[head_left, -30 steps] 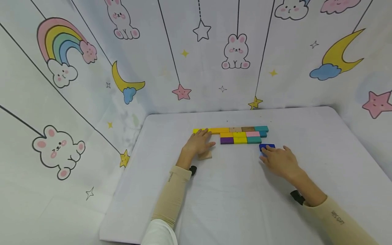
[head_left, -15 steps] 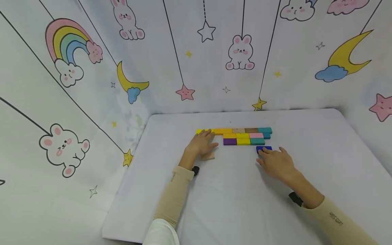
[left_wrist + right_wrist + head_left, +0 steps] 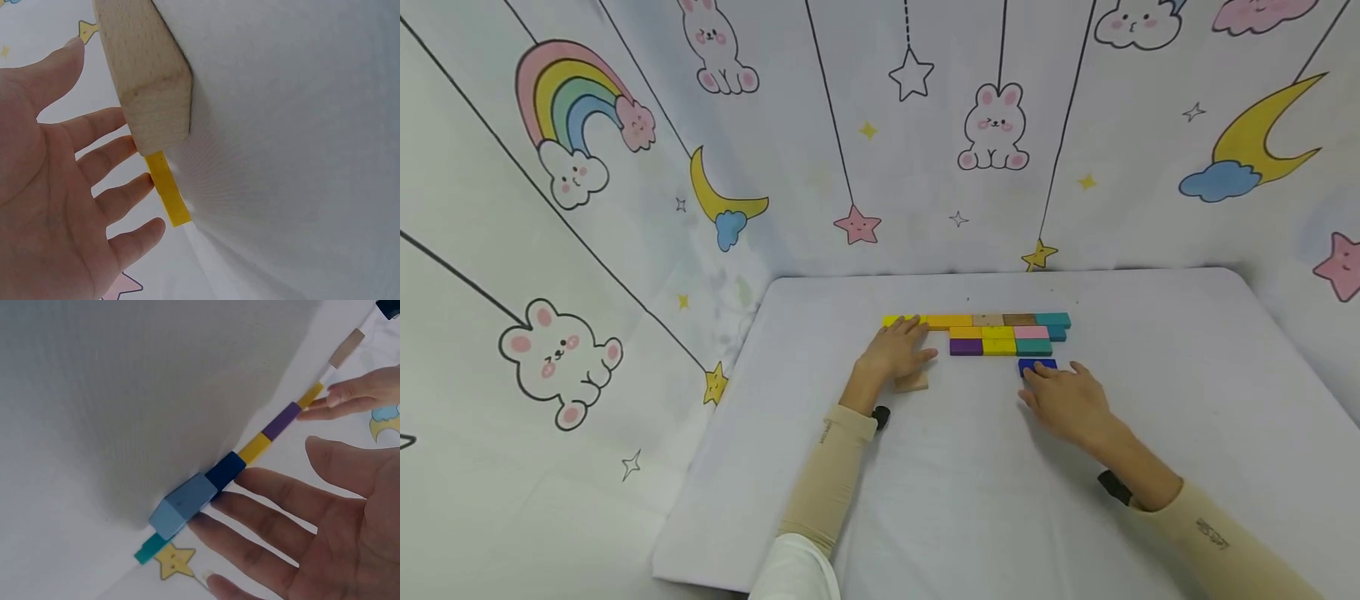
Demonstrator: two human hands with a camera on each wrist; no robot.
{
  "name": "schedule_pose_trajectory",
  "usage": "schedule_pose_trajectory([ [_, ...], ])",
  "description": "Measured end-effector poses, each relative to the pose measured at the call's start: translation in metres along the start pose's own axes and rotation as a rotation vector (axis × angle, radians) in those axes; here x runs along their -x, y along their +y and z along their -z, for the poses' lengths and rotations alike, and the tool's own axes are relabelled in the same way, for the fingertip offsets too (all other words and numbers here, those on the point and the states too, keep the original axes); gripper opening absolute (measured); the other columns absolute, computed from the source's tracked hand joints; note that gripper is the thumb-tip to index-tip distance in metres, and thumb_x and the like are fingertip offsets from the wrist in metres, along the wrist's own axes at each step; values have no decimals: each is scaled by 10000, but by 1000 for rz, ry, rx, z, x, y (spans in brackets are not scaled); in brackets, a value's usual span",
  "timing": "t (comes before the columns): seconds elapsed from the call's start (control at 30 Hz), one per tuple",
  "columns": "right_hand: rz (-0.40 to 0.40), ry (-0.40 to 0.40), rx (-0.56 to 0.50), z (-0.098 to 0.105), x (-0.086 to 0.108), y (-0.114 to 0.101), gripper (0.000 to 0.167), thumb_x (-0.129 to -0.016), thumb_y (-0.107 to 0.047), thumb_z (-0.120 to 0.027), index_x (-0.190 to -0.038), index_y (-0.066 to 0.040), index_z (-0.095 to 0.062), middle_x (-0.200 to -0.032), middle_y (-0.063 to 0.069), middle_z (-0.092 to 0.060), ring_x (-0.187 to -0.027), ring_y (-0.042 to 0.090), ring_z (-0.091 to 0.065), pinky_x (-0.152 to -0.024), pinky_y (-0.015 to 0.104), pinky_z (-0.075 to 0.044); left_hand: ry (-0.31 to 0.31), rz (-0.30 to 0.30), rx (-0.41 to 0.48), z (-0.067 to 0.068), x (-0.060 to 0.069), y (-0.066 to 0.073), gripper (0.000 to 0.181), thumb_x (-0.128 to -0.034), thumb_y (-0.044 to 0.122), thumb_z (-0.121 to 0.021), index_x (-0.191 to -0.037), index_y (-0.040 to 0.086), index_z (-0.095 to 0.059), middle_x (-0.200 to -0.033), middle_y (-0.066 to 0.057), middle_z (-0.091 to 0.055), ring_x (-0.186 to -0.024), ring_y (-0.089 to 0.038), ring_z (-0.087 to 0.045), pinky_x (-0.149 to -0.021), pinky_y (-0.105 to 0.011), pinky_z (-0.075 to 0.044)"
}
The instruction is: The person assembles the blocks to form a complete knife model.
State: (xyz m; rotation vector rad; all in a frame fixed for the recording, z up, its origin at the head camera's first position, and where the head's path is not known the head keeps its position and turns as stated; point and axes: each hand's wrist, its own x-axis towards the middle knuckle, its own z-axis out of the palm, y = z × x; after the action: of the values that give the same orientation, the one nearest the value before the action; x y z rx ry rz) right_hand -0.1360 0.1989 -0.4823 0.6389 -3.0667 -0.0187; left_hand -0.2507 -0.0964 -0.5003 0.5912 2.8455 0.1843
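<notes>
My left hand [image 3: 892,350] lies with straight fingers at the left end of the back row, its fingertips on the yellow block [image 3: 891,320]. A plain wooden block [image 3: 913,382] sits partly under that palm, and the left wrist view shows its end close up. My right hand [image 3: 1067,402] touches a dark blue block [image 3: 1037,364] with extended fingers, just in front of the teal block [image 3: 1033,347]. Beside the dark blue one, a light blue block [image 3: 182,506] appears in the right wrist view under the fingertips; the hand hides it in the head view.
Several coloured blocks form rows on the white table [image 3: 970,483], with an orange block [image 3: 950,322], a brown block [image 3: 1019,319], a purple block [image 3: 966,347] and a pink block [image 3: 1032,332] among them. A patterned cloth wall [image 3: 925,167] rises behind the table.
My right hand has slid leftward with the dark blue block, bringing it in front of the teal block. My left hand stays on the yellow block. The head view has shifted slightly.
</notes>
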Motion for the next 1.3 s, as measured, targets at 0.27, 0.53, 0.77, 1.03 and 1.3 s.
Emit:
schedule_pose_trajectory([
  [0.27,8,14,15,2,-4,-9,453,-1015,-314,-688,-1340,1,-687,-1348,230,-672,-1250,415,-645,-1119,701,-391,-7,2,-12,2,0,-1,702,-1082,582,-432,-1652,184,-332,-1738,-39,-213,-1600,-301,-176,-1288,-537,-189],
  [0.53,4,15,12,0,-9,-16,457,-1007,-324,-701,-1334,-6,-694,-1346,221,-677,-1236,415,-654,-1110,712,-393,-10,10,-17,4,0,1,706,-1080,589,-428,-1654,192,-325,-1739,-35,-211,-1600,-298,-178,-1290,-529,-185],
  [0.77,-7,10,12,-1,-13,-24,472,-1015,-335,-686,-1350,-1,-681,-1364,219,-666,-1260,434,-630,-1118,712,-384,-12,12,0,6,0,3,701,-1081,573,-445,-1653,184,-329,-1739,-38,-211,-1602,-296,-169,-1293,-529,-170],
  [1.03,9,29,5,-8,-18,-35,490,-1004,-340,-704,-1355,1,-677,-1369,220,-663,-1279,415,-623,-1147,681,-374,-5,14,-4,3,-1,2,703,-1078,578,-447,-1651,187,-335,-1739,-32,-212,-1603,-290,-168,-1292,-531,-172],
  [1.3,8,7,9,-9,-24,-47,501,-1006,-352,-705,-1356,5,-674,-1373,222,-660,-1289,401,-621,-1164,673,-358,-15,12,1,2,0,1,699,-1080,584,-436,-1650,191,-337,-1739,-36,-209,-1602,-297,-172,-1291,-531,-176],
])
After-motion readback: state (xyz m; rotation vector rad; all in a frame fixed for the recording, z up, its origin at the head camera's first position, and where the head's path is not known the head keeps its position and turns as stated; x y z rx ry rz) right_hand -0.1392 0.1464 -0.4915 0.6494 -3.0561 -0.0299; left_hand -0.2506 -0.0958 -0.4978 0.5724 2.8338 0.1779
